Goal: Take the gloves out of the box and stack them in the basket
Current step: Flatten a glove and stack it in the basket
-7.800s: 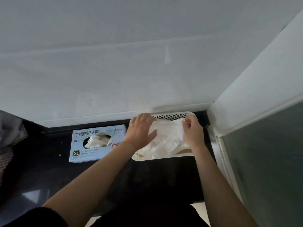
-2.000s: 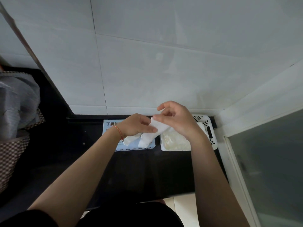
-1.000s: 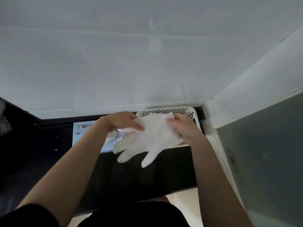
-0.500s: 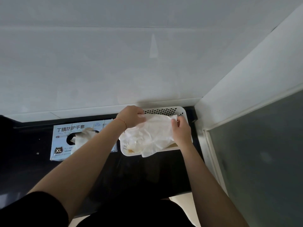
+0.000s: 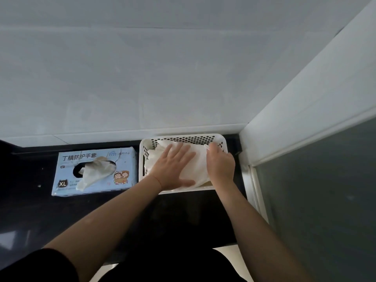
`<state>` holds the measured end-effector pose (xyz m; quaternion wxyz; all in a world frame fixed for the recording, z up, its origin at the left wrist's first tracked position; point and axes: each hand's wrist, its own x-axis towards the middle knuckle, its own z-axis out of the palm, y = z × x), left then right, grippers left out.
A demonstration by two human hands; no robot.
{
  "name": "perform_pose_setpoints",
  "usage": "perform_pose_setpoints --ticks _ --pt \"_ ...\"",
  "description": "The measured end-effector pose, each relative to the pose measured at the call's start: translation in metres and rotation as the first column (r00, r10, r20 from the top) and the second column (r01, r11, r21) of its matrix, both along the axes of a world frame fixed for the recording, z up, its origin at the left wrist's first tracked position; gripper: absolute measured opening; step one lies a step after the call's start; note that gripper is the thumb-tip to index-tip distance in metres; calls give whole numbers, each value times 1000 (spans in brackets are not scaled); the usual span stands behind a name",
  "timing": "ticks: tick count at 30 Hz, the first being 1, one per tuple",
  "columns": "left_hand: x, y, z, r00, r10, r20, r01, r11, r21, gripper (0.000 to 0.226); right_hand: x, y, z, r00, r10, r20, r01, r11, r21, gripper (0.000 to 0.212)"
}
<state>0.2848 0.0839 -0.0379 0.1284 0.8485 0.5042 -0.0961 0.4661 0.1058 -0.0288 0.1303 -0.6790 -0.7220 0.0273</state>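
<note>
**Both hands on the glove pile in the basket**

The left hand (image 5: 173,167) lies flat with its fingers straight and spread, palm down, pressing on the white gloves (image 5: 194,165) piled in the basket. The right hand (image 5: 220,164) rests on the right side of the same pile; its fingers bend down toward the far right corner, and whether they pinch a glove edge there cannot be told. The pile fills most of the white perforated basket (image 5: 189,138), which stands on the dark countertop (image 5: 183,216) at its far right corner, against the pale tiled wall (image 5: 162,78) and next to a white frame with dark glass (image 5: 325,200). Just beside the basket's left wall sits the light blue glove box (image 5: 67,159), marked XL, along the far edge. One glove (image 5: 93,174) hangs out of its oval opening and drapes over the box top toward the near edge. Both forearms reach in from the near edge, the left showing a dark sleeve (image 5: 36,265).
</note>
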Motion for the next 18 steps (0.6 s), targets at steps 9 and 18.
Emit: perform_pose_setpoints --ticks 9,18 --pt "-22 -5 -13 989 122 -85 -121 993 13 109 14 7 -12 911 87 404 -110 993 35 38" --pt "-28 -7 15 964 199 174 -214 974 74 91 -15 10 13 979 -47 201 12 985 174 5"
